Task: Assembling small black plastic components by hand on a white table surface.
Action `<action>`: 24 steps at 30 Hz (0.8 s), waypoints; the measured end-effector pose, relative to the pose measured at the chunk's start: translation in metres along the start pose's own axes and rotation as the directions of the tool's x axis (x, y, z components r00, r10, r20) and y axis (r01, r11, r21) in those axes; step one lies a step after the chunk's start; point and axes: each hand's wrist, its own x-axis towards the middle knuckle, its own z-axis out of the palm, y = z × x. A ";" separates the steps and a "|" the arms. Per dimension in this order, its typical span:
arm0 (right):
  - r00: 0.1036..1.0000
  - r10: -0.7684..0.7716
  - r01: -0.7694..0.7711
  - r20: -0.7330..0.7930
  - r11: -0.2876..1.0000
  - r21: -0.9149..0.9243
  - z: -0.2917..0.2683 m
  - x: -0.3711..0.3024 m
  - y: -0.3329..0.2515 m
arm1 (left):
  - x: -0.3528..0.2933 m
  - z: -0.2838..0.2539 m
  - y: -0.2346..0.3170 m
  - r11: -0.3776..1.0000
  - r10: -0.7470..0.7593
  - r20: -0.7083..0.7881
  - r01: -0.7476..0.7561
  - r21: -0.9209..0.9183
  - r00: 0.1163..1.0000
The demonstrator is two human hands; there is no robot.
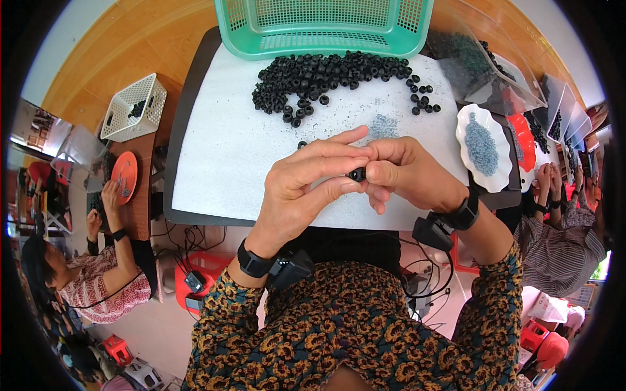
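Observation:
Between my two hands, over the near part of a white sheet, is a round black bead with a hole in it. My left hand pinches it from the left, thumb below and fingers above. From the right, my right hand closes its thumb and fingers at the same bead; whether a tiny piece is also in its fingertips is hidden. Another black bead lies just beyond my left fingers. Farther off spreads a heap of black beads, with several loose ones to its right.
A green basket stands at the far edge. Blue-grey bits lie on the sheet beyond my hands; more fill a white scalloped dish at right. Clear bins stand behind it. Co-workers sit left and right.

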 end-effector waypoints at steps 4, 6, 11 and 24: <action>0.999 -0.022 0.023 -0.035 0.999 0.033 0.008 -0.002 0.004 | 0.001 -0.001 0.003 0.998 0.024 0.058 -0.027 0.053 0.998; 0.997 -0.024 0.026 -0.067 0.999 0.025 0.012 -0.004 0.001 | 0.003 0.002 0.003 0.998 -0.002 0.044 -0.001 0.059 0.999; 0.991 0.024 -0.033 -0.129 0.997 -0.072 0.003 -0.003 -0.001 | 0.001 0.005 0.001 0.975 -0.055 0.021 0.049 0.218 0.998; 0.792 -0.480 0.611 -0.379 0.620 0.492 -0.130 -0.027 -0.121 | -0.025 -0.018 0.014 0.937 -0.263 -0.334 0.322 0.135 0.905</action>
